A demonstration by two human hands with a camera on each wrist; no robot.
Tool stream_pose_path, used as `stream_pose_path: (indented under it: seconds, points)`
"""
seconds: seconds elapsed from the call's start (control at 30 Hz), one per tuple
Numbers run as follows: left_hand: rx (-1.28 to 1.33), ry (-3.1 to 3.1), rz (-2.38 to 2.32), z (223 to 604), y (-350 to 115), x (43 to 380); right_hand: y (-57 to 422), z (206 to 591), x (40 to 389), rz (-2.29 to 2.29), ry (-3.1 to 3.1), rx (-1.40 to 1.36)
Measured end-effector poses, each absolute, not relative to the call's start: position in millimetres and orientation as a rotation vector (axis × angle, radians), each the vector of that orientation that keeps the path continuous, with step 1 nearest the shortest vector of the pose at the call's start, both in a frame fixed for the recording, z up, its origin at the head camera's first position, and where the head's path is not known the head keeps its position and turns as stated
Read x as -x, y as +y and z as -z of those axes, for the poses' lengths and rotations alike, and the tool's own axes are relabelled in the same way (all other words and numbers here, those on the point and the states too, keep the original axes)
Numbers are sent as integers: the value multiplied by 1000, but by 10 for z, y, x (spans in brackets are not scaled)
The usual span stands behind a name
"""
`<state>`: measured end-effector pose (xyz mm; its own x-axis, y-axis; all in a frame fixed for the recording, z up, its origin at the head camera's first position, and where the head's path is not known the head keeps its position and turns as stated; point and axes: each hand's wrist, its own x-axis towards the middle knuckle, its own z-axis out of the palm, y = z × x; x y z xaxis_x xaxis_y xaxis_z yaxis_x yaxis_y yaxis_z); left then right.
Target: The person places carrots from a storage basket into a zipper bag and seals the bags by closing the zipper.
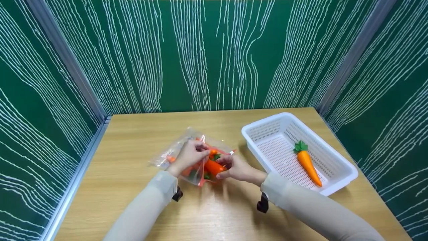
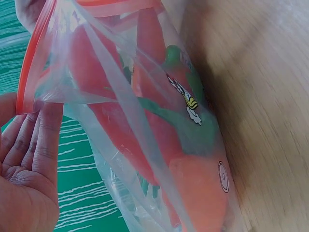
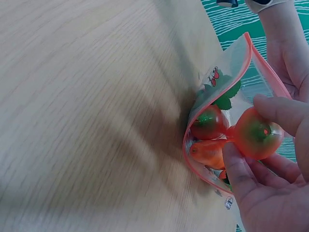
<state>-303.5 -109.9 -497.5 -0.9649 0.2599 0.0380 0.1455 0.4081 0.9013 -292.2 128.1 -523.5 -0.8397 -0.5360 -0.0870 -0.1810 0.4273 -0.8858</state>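
Left hand [image 2: 31, 169] pinches the orange rim [image 2: 27, 67] of a clear bag [image 2: 126, 106] on the desk [image 2: 265, 106]; red pieces [image 2: 116, 135] show through.

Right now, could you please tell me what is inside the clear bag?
Red and orange vegetable shapes and green leaves show inside the bag; overlapping shapes hide whatever lies beneath.

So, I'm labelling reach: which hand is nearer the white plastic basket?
Right. The right hand is left of the white plastic basket; the left hand is farther left, pinching the zip bag.
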Motion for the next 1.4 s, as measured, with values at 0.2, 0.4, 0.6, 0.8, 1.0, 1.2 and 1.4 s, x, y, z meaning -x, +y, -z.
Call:
stream_pose_path:
  seconds: [0.2, 0.4, 0.6, 0.8, 1.0, 1.2, 1.4]
  points:
    - [-439, 2553, -1621, 4990, -1090, 3044, 1245, 5272, 2904, 1490, 2268, 477]
    - [-423, 2572, -1582, 4992, -1088, 3041, 1199, 5322, 2880, 1519, 2292, 419]
    - [-389, 2558, -1589, 4983, -1082, 3030, 1142, 5345, 2882, 1518, 2356, 460]
    - [-409, 2570, -1589, 4985, -1078, 3037, 1085, 5385, 2873, 1515, 2416, 365]
    - [-428, 2573, -1595, 4983, -1071, 3037, 1017, 5418, 2847, 1530, 2453, 237]
    - [-438, 2587, -1601, 4966, -1048, 3048, 981, 5454, 2864, 1560, 2471, 146]
    - [-418, 2578, -1605, 4976, -1044, 3062, 957, 5449, 2874, 1533, 2467, 147]
